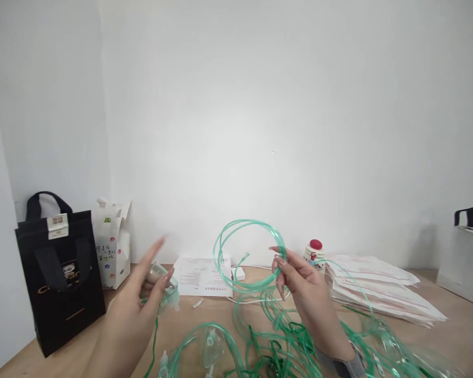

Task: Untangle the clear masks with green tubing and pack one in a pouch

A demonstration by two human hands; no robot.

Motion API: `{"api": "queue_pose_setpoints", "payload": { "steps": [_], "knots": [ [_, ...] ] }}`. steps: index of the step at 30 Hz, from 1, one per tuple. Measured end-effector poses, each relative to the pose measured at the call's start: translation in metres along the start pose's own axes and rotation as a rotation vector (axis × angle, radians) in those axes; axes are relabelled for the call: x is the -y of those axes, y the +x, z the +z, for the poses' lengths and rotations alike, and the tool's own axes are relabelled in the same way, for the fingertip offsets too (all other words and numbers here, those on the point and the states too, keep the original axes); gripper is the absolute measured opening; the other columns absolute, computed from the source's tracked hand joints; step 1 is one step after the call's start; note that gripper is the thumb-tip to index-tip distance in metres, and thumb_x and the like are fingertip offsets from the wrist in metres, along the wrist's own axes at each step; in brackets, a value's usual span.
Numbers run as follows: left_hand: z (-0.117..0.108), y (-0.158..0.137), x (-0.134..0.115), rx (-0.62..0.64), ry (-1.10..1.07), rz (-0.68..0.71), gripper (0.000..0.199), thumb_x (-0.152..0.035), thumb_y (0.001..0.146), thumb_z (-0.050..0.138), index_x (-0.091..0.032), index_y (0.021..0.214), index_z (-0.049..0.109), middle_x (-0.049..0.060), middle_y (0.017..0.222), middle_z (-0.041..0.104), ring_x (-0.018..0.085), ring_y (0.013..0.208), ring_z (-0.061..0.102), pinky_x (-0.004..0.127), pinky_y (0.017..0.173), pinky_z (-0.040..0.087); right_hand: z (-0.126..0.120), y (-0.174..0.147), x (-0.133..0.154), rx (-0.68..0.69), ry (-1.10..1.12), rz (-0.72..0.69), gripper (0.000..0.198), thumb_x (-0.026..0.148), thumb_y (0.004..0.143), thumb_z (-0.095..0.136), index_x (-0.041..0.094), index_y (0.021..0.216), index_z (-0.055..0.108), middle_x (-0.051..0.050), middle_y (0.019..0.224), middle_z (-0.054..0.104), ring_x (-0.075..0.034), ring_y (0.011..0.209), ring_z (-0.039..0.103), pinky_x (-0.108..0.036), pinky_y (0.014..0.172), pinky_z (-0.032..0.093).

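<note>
My right hand (299, 275) pinches a coil of green clear tubing (246, 223) between thumb and fingers, held up above the table. The tubing's connector end (245, 257) sticks out inside the loop. To the left, my left hand (136, 310) curls round a clear plastic mask (169, 294), its index finger raised and blurred. A dark green elastic strap (154, 344) hangs from the mask. The palm hides part of the mask. Below the hands lie another clear mask (213, 347) and tangled green tubing (270, 336) with dark green straps.
A black bag (61, 283) and a patterned white paper bag (112, 247) stand at left. Printed sheets (201, 278) lie near the wall. A stack of paper packets (378, 289), a red-topped container (315, 252) and a white bag (465, 262) are at right.
</note>
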State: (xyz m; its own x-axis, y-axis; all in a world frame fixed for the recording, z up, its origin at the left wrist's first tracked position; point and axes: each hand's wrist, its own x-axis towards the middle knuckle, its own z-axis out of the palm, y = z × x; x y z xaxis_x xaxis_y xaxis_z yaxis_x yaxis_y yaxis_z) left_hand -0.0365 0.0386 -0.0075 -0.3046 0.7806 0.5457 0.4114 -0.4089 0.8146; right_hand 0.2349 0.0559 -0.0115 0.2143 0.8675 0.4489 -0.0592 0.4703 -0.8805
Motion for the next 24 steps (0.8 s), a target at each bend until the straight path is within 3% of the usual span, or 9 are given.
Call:
{"api": "queue_pose_setpoints", "payload": {
  "steps": [3, 8, 10, 13, 16, 19, 24],
  "knots": [
    [0.010, -0.001, -0.005, 0.196, 0.079, 0.019, 0.036, -0.048, 0.074, 0.054, -0.028, 0.099, 0.070, 0.003, 0.077, 0.064, 0.022, 0.074, 0.060, 0.027, 0.062, 0.044, -0.002, -0.006, 0.016, -0.049, 0.102, -0.049, 0.036, 0.036, 0.070, 0.069, 0.015, 0.099, 0.065, 0.001, 0.068, 0.055, -0.008, 0.046, 0.043, -0.022, 0.042, 0.036],
    [0.026, -0.002, -0.001, 0.281, -0.124, -0.036, 0.034, -0.047, 0.075, 0.056, -0.024, 0.095, 0.072, 0.007, 0.092, 0.066, 0.024, 0.087, 0.060, 0.030, 0.073, 0.048, -0.002, -0.017, 0.030, -0.108, 0.177, -0.066, 0.034, 0.033, 0.068, 0.071, 0.017, 0.098, 0.067, 0.000, 0.069, 0.057, -0.007, 0.045, 0.044, -0.020, 0.041, 0.038],
    [0.028, 0.000, -0.001, 0.278, -0.274, -0.137, 0.036, -0.046, 0.073, 0.062, -0.024, 0.100, 0.070, 0.005, 0.094, 0.067, 0.022, 0.091, 0.059, 0.027, 0.077, 0.048, -0.003, -0.022, 0.034, -0.108, 0.184, -0.061, 0.034, 0.033, 0.068, 0.072, 0.018, 0.099, 0.068, 0.000, 0.069, 0.057, -0.007, 0.045, 0.044, -0.020, 0.040, 0.038],
    [0.025, 0.004, -0.002, 0.151, -0.611, -0.302, 0.039, -0.039, 0.070, 0.069, -0.027, 0.107, 0.065, 0.000, 0.093, 0.067, 0.015, 0.092, 0.059, 0.019, 0.082, 0.047, -0.005, -0.027, 0.040, -0.143, 0.166, -0.054, 0.036, 0.033, 0.066, 0.074, 0.019, 0.099, 0.068, -0.002, 0.072, 0.059, -0.007, 0.045, 0.044, -0.020, 0.039, 0.039],
    [0.024, 0.003, -0.006, 0.078, -0.879, -0.362, 0.030, -0.029, 0.072, 0.069, -0.024, 0.102, 0.067, -0.002, 0.093, 0.066, 0.011, 0.085, 0.058, 0.015, 0.079, 0.047, -0.006, -0.028, 0.043, -0.189, 0.130, -0.057, 0.039, 0.034, 0.064, 0.075, 0.020, 0.099, 0.068, -0.002, 0.073, 0.060, -0.008, 0.046, 0.043, -0.020, 0.040, 0.040],
    [0.027, -0.001, -0.010, 0.140, -0.943, -0.359, 0.021, -0.026, 0.075, 0.066, -0.019, 0.095, 0.069, 0.001, 0.090, 0.066, 0.011, 0.081, 0.058, 0.015, 0.074, 0.049, -0.007, -0.028, 0.042, -0.195, 0.079, -0.078, 0.039, 0.036, 0.065, 0.074, 0.021, 0.100, 0.068, -0.003, 0.073, 0.060, -0.009, 0.047, 0.044, -0.022, 0.040, 0.040],
    [0.030, -0.007, -0.013, 0.250, -0.878, -0.362, 0.024, -0.031, 0.077, 0.063, -0.017, 0.096, 0.067, 0.003, 0.084, 0.067, 0.015, 0.087, 0.057, 0.016, 0.074, 0.048, -0.013, -0.025, 0.036, -0.196, -0.036, -0.105, 0.039, 0.038, 0.069, 0.070, 0.021, 0.103, 0.066, -0.002, 0.073, 0.060, -0.009, 0.046, 0.043, -0.022, 0.039, 0.034]
  ]
}}
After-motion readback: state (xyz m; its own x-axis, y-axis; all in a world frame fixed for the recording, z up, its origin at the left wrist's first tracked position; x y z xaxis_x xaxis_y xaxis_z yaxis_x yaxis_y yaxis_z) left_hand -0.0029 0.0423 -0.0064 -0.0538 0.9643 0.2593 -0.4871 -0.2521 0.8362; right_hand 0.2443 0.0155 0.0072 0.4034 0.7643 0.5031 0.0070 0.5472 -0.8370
